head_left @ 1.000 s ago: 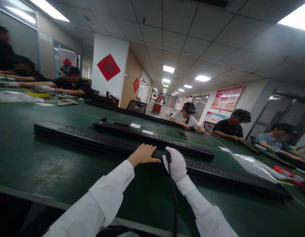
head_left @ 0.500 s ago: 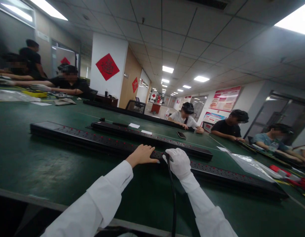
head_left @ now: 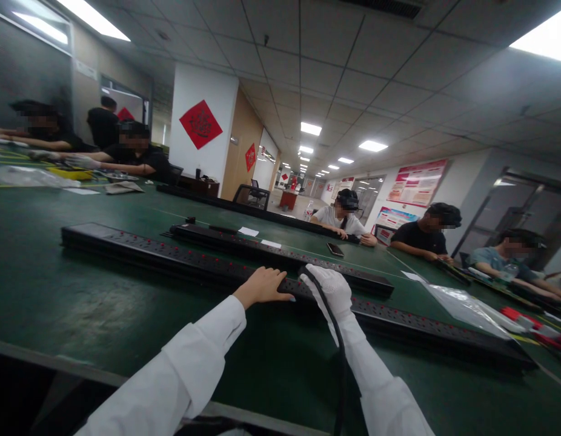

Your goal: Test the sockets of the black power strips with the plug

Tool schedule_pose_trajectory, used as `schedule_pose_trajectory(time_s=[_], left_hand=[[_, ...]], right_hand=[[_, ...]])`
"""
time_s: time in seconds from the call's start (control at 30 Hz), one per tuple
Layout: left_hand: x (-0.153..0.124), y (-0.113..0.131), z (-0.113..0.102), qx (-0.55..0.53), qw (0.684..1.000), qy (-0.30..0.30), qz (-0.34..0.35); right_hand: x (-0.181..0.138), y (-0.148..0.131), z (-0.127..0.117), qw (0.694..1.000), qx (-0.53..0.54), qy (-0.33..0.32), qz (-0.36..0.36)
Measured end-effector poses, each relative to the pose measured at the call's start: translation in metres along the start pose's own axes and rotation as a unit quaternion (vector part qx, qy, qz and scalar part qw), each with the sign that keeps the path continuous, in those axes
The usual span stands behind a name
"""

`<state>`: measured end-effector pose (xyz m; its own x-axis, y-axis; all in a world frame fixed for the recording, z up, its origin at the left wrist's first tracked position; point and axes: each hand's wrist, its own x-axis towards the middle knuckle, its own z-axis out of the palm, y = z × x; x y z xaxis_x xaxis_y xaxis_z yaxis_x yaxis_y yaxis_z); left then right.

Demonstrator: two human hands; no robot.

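A long black power strip (head_left: 162, 257) with red buttons lies across the green table (head_left: 80, 309) in front of me. My bare left hand (head_left: 262, 284) rests flat on its near edge, fingers stretched out. My white-gloved right hand (head_left: 332, 289) sits on the strip just to the right, closed around the end of a black cable (head_left: 339, 357) that runs back along my sleeve. A second black power strip (head_left: 280, 254) lies parallel behind the first.
A phone (head_left: 335, 249) and paper slips (head_left: 248, 231) lie beyond the strips. Clear plastic bags (head_left: 466, 306) and red parts (head_left: 548, 339) sit at the right. Several people work around the table's far side and left. The table's near edge runs below my arms.
My right hand has shifted slightly right and turned, and the cable now curves over my wrist and sleeve instead of hanging straight down. A person at far left has walked right. My left hand stays put.
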<state>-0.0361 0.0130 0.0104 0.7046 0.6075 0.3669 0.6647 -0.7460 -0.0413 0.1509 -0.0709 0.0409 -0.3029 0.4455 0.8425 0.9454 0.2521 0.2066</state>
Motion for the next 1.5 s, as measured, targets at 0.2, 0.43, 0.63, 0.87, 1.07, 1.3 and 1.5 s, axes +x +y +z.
schedule_pose_trajectory(time_s=[0.2, 0.43, 0.63, 0.87, 1.07, 1.3, 1.5], left_hand=[[0.002, 0.001, 0.001, -0.004, 1.0, -0.002, 0.0], [0.003, 0.0, 0.006, 0.004, 1.0, 0.019, 0.013], [0.004, -0.001, 0.008, 0.009, 1.0, 0.023, 0.015], [0.002, 0.001, 0.004, 0.02, 0.999, 0.025, 0.015], [0.0, 0.003, -0.001, 0.019, 1.0, 0.01, 0.013], [0.0, 0.005, -0.005, 0.02, 1.0, -0.011, 0.005], [0.0, 0.005, -0.004, 0.018, 1.0, -0.008, 0.006]], right_hand=[[0.0, -0.008, 0.011, 0.998, 0.009, -0.056, -0.002], [0.005, -0.018, 0.017, 0.994, 0.005, -0.103, -0.037], [0.01, -0.024, 0.016, 0.992, -0.014, -0.116, -0.05], [0.013, -0.031, 0.018, 0.991, -0.043, -0.119, -0.039], [0.014, -0.041, 0.02, 0.987, -0.089, -0.128, -0.029], [0.016, -0.053, 0.022, 0.983, -0.102, -0.152, -0.028], [0.014, -0.05, 0.018, 0.982, -0.094, -0.157, -0.036]])
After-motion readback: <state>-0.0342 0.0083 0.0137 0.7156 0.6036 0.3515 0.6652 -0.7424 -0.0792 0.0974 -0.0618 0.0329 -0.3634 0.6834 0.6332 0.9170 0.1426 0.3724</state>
